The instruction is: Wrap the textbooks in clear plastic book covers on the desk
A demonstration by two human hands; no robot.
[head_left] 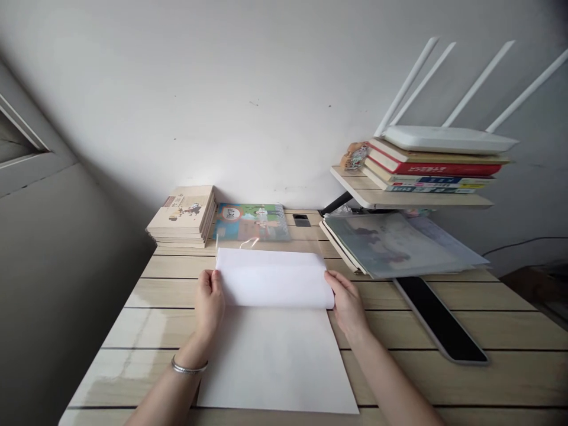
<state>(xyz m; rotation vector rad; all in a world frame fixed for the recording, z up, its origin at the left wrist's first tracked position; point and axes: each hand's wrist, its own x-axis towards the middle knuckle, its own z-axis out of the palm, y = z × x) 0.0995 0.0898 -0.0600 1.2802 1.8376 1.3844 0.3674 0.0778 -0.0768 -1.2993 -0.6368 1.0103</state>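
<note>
Left hand [210,306] and right hand [350,305], in the head view, are apart, each clamped on white paper [273,278]: the left hand at its left edge, the right hand at its right. The held part spans the gap between the hands as a broad strip, its long axis running from left to right. From under it, a flat white part [275,361] lies on the tabletop [523,331], reaching nearer the camera than both hands; whether it is the same sheet I cannot tell. A phone [441,319] lies right of the right hand; a stack of books [181,208] sits beyond the left hand.
</note>
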